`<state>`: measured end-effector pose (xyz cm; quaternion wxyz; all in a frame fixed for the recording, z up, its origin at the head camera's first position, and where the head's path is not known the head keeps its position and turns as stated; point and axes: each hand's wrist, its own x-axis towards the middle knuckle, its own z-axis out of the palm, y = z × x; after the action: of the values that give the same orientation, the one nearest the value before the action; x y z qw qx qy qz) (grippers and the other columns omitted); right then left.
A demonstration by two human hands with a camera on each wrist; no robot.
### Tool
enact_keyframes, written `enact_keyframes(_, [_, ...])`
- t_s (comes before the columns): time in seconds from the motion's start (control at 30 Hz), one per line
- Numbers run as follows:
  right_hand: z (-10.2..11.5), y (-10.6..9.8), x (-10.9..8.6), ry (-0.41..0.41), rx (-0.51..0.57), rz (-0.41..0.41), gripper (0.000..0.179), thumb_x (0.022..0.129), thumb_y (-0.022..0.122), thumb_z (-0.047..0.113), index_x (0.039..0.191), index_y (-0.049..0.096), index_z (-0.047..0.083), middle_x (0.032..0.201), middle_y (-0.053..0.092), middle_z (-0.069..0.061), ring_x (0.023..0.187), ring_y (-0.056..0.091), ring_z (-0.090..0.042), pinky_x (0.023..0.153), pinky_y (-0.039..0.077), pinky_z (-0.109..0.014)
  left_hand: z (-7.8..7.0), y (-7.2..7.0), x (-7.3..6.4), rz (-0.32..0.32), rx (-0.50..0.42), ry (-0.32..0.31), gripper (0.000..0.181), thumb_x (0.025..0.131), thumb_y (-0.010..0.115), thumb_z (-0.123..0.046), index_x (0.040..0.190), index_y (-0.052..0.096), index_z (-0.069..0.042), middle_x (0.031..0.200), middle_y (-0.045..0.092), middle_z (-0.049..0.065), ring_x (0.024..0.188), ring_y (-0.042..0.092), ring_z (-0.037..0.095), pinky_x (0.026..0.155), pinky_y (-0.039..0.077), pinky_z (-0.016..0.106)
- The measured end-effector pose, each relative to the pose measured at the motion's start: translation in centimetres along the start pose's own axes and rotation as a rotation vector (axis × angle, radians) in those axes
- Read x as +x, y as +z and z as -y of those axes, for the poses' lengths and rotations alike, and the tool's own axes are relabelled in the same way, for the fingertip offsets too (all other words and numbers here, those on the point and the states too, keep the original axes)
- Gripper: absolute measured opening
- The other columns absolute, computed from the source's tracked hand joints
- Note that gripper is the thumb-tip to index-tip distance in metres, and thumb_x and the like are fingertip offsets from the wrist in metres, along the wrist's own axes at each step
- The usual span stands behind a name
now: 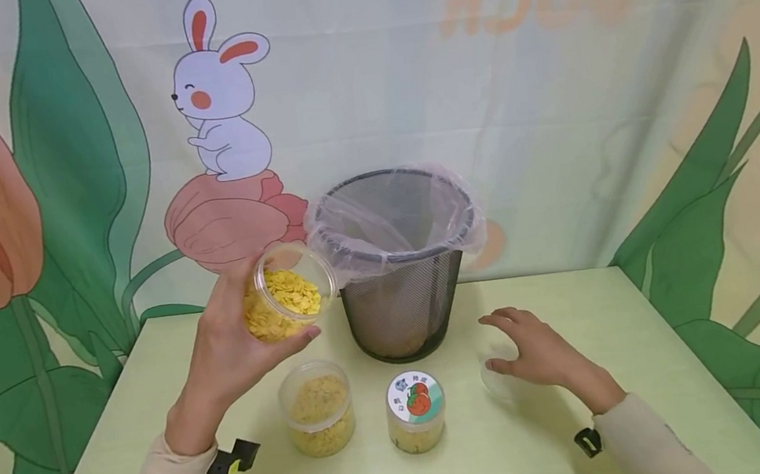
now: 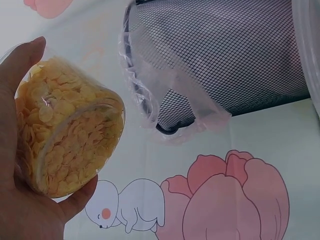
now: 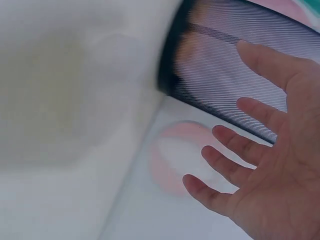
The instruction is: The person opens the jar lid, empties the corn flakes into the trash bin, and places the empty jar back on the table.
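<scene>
My left hand [image 1: 219, 351] grips a clear plastic jar [image 1: 272, 321] of yellow flakes, holding it raised and tilted, its open mouth toward the head camera. In the left wrist view, thumb and fingers wrap around the jar [image 2: 75, 135], flakes showing through its wall and base. The right hand [image 1: 539, 348] hovers low over the table's right side with spread fingers and holds nothing. Below its thumb lies a clear round lid [image 1: 500, 382], partly hidden by the hand. The right wrist view shows the same hand [image 3: 280, 150] in front of the mesh bin.
A black mesh bin [image 1: 406, 305] with a pinkish plastic liner [image 1: 346, 249] stands at the table's back. In front are an uncovered tub [image 1: 322, 438] of pale yellow contents and a lidded tub [image 1: 418, 434] with a tomato label. A printed curtain [image 1: 552, 129] hangs behind.
</scene>
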<state>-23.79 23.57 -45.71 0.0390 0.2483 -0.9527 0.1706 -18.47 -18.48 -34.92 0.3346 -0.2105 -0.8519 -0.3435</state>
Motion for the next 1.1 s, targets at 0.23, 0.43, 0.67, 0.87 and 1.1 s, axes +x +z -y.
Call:
enact_keyframes(0.23, [2.2,-3.4,0.3,-0.074,-0.003,-0.165,0.060,0.084,0.076,0.032,0.136,0.054,0.014,0.138,0.054,-0.008,0.127,0.052,-0.032,0.103,0.045,-0.051,-0.1,-0.4,0.7,0.003,0.018,0.002,0.110,0.057,0.096,-0.028,0.149,0.036,-0.019,0.129,0.054,0.014,0.112,0.055,0.028,0.088,0.054,0.052])
enact_keyframes(0.43, [3.9,-6.4,0.4,-0.127,-0.011,-0.284,0.057,0.084,0.076,0.029,0.135,0.055,0.012,0.135,0.055,-0.008,0.123,0.053,-0.030,0.101,0.047,-0.049,-0.1,-0.5,1.7,-0.010,0.023,0.024,0.109,0.056,0.096,-0.029,0.147,0.037,-0.018,0.131,0.054,0.015,0.113,0.054,0.029,0.089,0.052,0.054])
enact_keyframes(0.67, [5.2,-9.9,1.1,-0.173,0.006,-0.394,0.053,0.086,0.074,0.024,0.134,0.056,0.012,0.134,0.056,-0.009,0.125,0.053,-0.030,0.098,0.049,-0.049,0.1,-0.4,2.4,-0.028,0.041,0.027,0.109,0.055,0.096,-0.030,0.147,0.039,-0.017,0.127,0.056,0.015,0.110,0.055,0.030,0.086,0.050,0.053])
enact_keyframes(0.87, [5.9,-12.4,2.7,-0.168,0.032,-0.471,0.047,0.087,0.072,0.020,0.131,0.058,0.009,0.131,0.058,-0.010,0.124,0.054,-0.030,0.097,0.049,-0.051,0.3,-0.4,2.9,-0.030,0.058,0.043,0.107,0.056,0.096,-0.030,0.146,0.039,-0.016,0.127,0.056,0.015,0.111,0.055,0.029,0.086,0.051,0.052])
enact_keyframes(1.1, [6.4,-14.4,4.8,-0.057,0.082,-0.445,0.045,0.093,0.064,0.027,0.135,0.056,0.011,0.137,0.056,-0.010,0.126,0.054,-0.030,0.093,0.050,-0.051,0.7,-0.3,3.9,-0.038,0.052,0.069,0.106,0.056,0.096,-0.031,0.145,0.040,-0.013,0.131,0.055,0.016,0.114,0.055,0.031,0.089,0.052,0.053])
